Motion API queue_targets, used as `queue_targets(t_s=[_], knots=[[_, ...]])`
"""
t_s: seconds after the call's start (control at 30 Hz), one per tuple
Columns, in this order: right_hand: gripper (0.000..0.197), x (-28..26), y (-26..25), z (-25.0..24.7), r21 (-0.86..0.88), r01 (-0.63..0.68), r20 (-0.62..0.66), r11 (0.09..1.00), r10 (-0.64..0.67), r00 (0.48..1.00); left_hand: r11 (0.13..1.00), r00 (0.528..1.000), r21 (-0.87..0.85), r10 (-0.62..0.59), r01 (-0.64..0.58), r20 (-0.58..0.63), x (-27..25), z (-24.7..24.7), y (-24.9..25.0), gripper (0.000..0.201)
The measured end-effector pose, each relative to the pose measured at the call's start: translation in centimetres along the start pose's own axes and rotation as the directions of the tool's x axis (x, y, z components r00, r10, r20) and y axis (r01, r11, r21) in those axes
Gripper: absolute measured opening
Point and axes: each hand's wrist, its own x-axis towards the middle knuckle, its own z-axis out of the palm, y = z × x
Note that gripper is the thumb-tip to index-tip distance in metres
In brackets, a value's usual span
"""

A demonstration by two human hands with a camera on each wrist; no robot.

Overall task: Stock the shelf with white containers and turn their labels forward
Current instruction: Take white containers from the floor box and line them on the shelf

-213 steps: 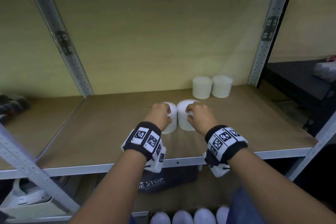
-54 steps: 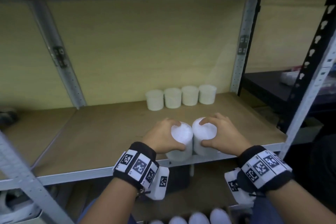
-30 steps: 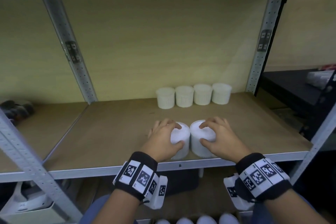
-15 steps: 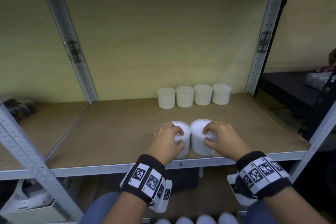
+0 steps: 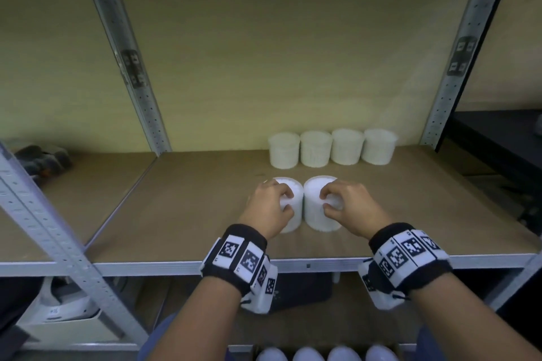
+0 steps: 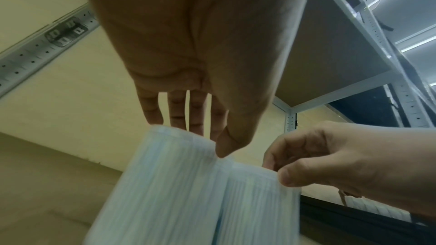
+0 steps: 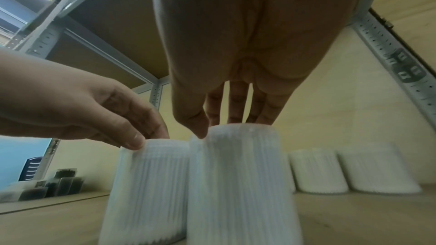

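Two white ribbed containers stand side by side mid-shelf, the left one (image 5: 296, 199) touching the right one (image 5: 315, 211). My left hand (image 5: 283, 201) grips the left container's lid rim from above, fingers and thumb curled over it (image 6: 165, 183). My right hand (image 5: 327, 201) grips the right container's top the same way (image 7: 240, 183). Both containers look blurred in the wrist views. Several white containers (image 5: 331, 151) stand in a row against the back wall, behind and slightly right of my hands. No label shows on any of them.
The brown shelf board (image 5: 190, 214) lies bare to the left of the containers. Grey perforated uprights (image 5: 137, 73) (image 5: 457, 67) frame the bay. Dark objects (image 5: 38, 158) sit on the neighbouring left shelf. More white lids (image 5: 308, 356) show on a lower level.
Both hands have slid the pair of containers deeper onto the shelf, away from the front edge. The back row grew from two containers to several over the earlier frames.
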Motion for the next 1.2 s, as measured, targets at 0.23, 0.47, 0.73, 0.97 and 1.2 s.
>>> queue_targets(t_s=[0.23,0.47,0.73,0.97,1.2], knots=[[0.025,4.8,-1.6,1.6,0.005,0.050,0.032,0.999,-0.050,0.998,0.999,0.998,0.022,-0.048,0.049,-0.041,2.6,-1.1,-3.4,0.029],[0.025,10.2,-3.8,4.2,-0.003,0.121,0.063,0.993,-0.120,0.991,0.993,0.992,0.047,-0.104,0.107,-0.068,5.1,-2.6,-7.9,0.027],[0.028,15.6,-6.6,7.0,0.002,0.184,0.103,0.983,-0.183,0.978,0.983,0.982,0.067,-0.164,0.171,-0.099,7.6,-4.3,-12.3,0.028],[0.029,19.3,-7.6,8.9,0.021,0.245,0.096,0.969,-0.246,0.965,0.980,0.979,0.092,-0.164,0.176,-0.118,10.1,-5.2,-15.1,0.028],[0.029,22.6,-7.8,10.2,0.010,0.246,0.088,0.969,-0.246,0.965,0.972,0.985,0.183,-0.126,0.146,-0.117,13.9,-5.4,-17.3,0.028]])
